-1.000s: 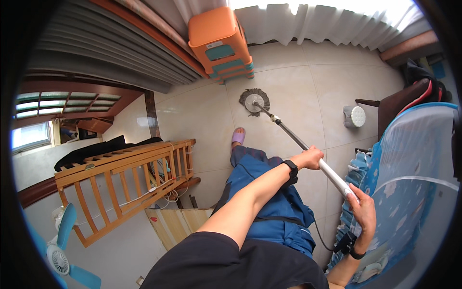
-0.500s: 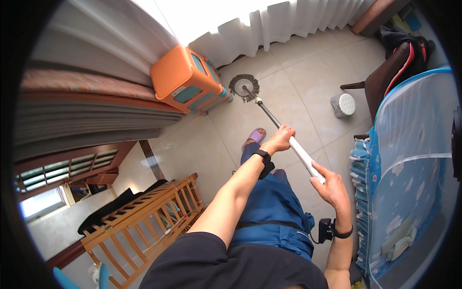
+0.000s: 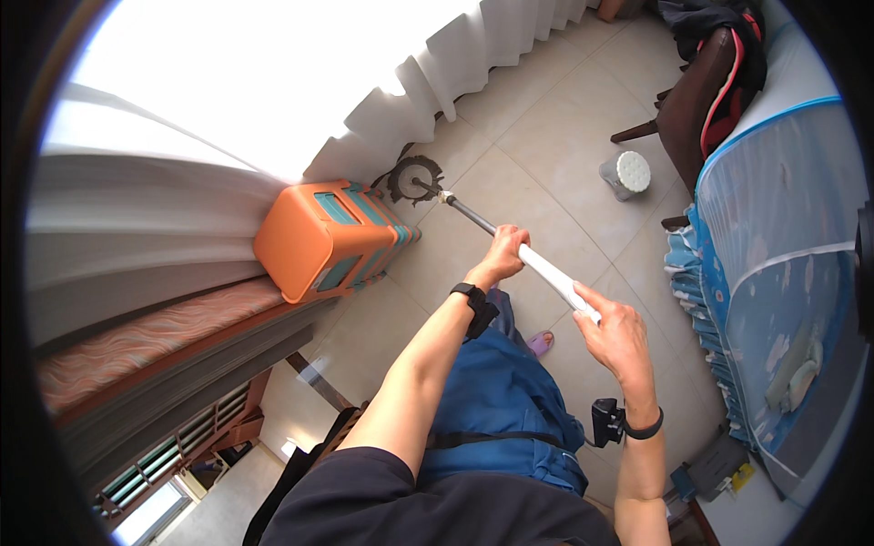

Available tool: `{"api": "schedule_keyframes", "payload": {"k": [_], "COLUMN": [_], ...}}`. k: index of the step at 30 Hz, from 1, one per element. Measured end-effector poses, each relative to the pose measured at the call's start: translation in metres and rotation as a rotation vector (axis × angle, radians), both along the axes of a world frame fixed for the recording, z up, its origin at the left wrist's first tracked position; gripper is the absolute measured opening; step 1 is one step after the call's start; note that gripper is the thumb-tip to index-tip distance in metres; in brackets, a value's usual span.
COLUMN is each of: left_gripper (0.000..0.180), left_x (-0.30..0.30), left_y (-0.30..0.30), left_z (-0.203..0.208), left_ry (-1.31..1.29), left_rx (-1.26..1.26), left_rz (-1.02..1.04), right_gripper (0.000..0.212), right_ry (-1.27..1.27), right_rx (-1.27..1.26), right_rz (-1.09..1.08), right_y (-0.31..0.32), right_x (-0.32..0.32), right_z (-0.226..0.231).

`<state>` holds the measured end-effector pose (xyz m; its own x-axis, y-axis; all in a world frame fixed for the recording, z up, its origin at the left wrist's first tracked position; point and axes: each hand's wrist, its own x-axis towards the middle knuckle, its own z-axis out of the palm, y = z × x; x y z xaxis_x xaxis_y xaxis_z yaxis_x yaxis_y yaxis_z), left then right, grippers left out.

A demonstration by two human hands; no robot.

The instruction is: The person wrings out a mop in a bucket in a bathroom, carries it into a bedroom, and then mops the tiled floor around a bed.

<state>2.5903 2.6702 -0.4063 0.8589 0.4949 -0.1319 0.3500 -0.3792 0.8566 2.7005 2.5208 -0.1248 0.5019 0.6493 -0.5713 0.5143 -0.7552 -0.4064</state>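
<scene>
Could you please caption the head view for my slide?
Both hands, left hand and right hand, grip a mop beside an orange stool.

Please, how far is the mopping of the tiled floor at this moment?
No finished part can be told: the floor shows no wet or dry areas. In hand: left hand and right hand grip the mop handle, mop head against the curtain beside the orange stool. What remains cannot be judged.

Bright daylight, window [image 3: 273, 82] blown out, fisheye edges
</scene>
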Motion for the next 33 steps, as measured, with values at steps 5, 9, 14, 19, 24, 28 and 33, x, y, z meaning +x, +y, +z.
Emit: {"api": "schedule_keyframes", "payload": {"k": [5, 9, 14, 19, 24, 28, 33], "left_gripper": [0.013, 0.017, 0.029, 0.032, 0.033, 0.03, 0.034], "left_x": [0.056, 0.095, 0.123, 0.119, 0.101, 0.08, 0.081], "left_y": [-0.044, -0.081, -0.131, -0.195, -0.229, -0.232, -0.23], "left_z": [0.003, 0.002, 0.015, 0.036, 0.05, 0.025, 0.013], "left_ry": [0.004, -0.03, 0.027, 0.02, 0.074, -0.054, 0.099], "left_rx": [-0.077, -0.095, -0.098, -0.139, -0.161, -0.012, 0.062], "left_rz": [-0.239, -0.476, -0.771, -0.857, -0.799, -0.712, -0.721], "right_gripper": [0.041, 0.042, 0.045, 0.047, 0.048, 0.041, 0.036], "right_ry": [-0.024, -0.014, 0.008, 0.187, 0.323, 0.229, 0.091], "right_rx": [-0.042, -0.101, -0.027, 0.01, -0.002, 0.053, 0.578], "right_rz": [-0.244, -0.45, -0.613, -0.821, -0.782, -0.676, -0.996], "right_y": [-0.048, -0.075, -0.122, -0.179, -0.228, -0.244, -0.277], "right_x": [0.004, -0.01, -0.031, -0.029, -0.016, -0.009, -0.014], "right_z": [0.016, 0.026, 0.025, 0.047, 0.068, 0.063, 0.008]}}
